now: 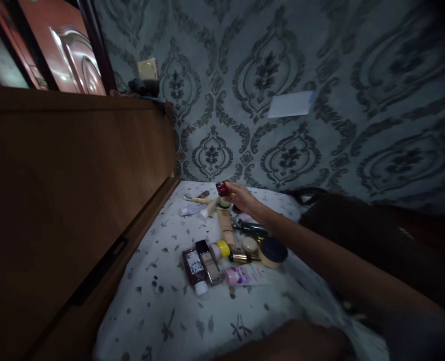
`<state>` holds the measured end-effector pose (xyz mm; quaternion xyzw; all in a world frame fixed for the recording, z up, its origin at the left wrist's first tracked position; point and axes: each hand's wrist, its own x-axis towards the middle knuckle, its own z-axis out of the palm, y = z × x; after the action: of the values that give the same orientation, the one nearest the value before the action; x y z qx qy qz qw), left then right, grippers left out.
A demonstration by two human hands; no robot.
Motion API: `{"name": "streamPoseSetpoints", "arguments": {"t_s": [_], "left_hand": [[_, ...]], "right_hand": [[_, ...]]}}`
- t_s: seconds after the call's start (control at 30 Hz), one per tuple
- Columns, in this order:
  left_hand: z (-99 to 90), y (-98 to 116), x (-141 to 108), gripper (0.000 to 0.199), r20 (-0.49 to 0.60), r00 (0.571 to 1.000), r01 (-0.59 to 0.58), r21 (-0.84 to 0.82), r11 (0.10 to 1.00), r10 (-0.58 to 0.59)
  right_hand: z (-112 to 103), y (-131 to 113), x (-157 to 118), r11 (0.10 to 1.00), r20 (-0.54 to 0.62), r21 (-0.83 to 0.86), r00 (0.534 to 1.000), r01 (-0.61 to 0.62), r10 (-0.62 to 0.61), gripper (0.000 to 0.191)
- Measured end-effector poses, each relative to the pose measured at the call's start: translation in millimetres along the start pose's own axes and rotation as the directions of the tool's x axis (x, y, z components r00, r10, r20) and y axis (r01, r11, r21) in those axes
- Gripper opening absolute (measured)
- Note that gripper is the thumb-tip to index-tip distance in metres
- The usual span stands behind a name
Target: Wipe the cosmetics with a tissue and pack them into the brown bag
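My right hand [241, 194] reaches in from the right to the far end of the patterned white sheet [143, 286]. Its fingers are closed on a small glossy red container [222, 188], whose exact kind I cannot make out. Below the hand lie a beige tube [227, 228], a pale-lidded jar [224, 202] and a brush [199, 199]. Nearer to me are a dark-red bottle with a white cap [194, 268], a foundation bottle with a black cap [209, 263] and a white tube with a pink cap [248, 275]. My left hand does not show.
A wooden panel [75, 165] runs along the left side of the sheet. Patterned wallpaper [230, 75] covers the wall behind. A round dark-lidded container [273, 252] and a yellow-banded jar [220, 249] stand among the cosmetics. A dark bulky thing [350, 225] lies at right.
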<state>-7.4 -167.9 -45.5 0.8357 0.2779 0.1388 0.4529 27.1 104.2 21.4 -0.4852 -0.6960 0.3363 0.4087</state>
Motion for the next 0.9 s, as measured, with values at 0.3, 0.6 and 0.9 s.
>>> {"name": "streamPoseSetpoints", "arguments": {"t_s": [0.3, 0.6, 0.9], "left_hand": [[-31.4, 13, -4, 0.015, -0.091, 0.996, 0.012, 0.036, 0.999, -0.009], [-71.2, 23, -79, 0.016, -0.232, 0.973, -0.057, -0.171, 0.984, 0.016], [-37.0, 19, -77, 0.013, -0.683, 0.728, 0.103, 0.027, 0.994, -0.057]], "right_hand": [[-58, -27, -169, 0.768, 0.179, 0.613, 0.979, -0.188, 0.096, 0.047], [-75, 7, -296, 0.982, 0.011, 0.160, 0.995, -0.103, 0.102, 0.053], [-48, 26, -323, 0.999, 0.064, -0.008, 0.997, -0.037, 0.037, 0.078]]}}
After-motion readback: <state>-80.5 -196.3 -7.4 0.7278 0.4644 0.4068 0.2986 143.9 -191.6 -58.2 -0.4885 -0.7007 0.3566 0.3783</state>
